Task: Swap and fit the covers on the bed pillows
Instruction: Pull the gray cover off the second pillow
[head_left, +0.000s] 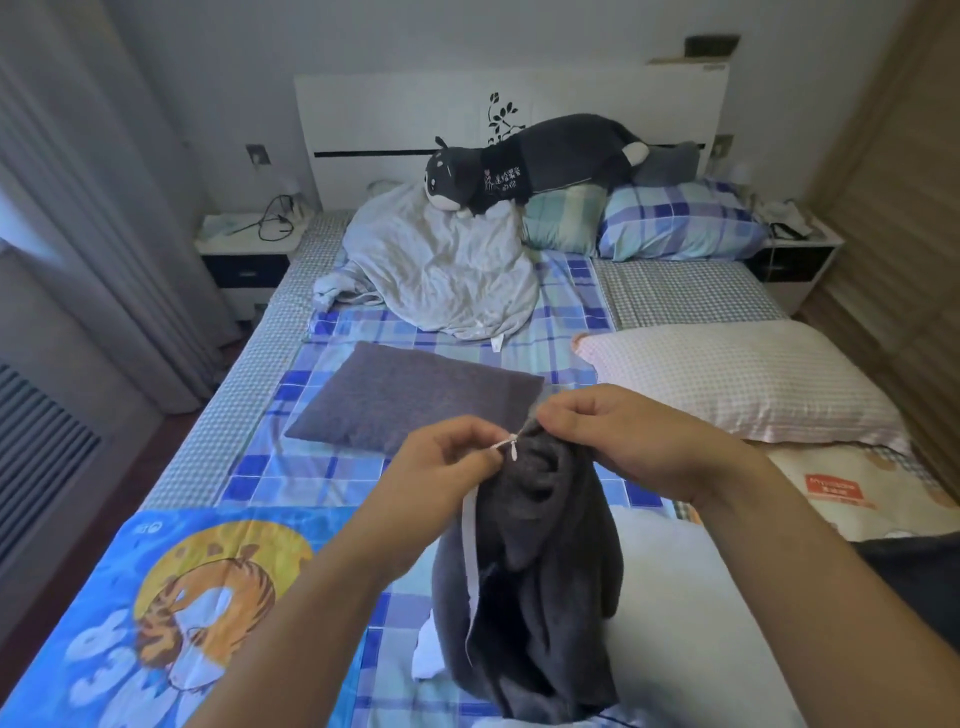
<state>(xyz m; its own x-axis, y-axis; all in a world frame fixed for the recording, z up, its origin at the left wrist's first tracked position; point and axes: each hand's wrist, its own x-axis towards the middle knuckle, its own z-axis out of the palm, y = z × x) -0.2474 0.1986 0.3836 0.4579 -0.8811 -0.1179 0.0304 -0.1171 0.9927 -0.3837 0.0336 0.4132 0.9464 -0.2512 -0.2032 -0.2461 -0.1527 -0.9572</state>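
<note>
Dark grey cover (530, 582) hanging above bed (249, 415) foot. Left hand (441, 467) pinching white zipper pull (506, 446); right hand (613, 436) pinching cover's top edge. Fabric likely soft, light, limp; hold beside zipper.

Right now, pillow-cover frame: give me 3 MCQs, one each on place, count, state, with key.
1. Where does the dark grey flat pillow lie?
A. On the blue plaid sheet, mid-bed
B. On the nightstand
C. Against the headboard

2. How many pillows are propped at the head of the bed under the plush toy?
A. None
B. Two
C. Five

3. What is the left hand doing?
A. Resting flat on the bed
B. Pinching the white zipper pull of the dark grey cover
C. Holding the plush toy

Key: 1 A, it sits on the plaid sheet beyond the hands. 2 B, a green plaid pillow and a blue plaid pillow show. 3 B, fingers meet at the pull while the right hand grips the cover's corner.
</note>
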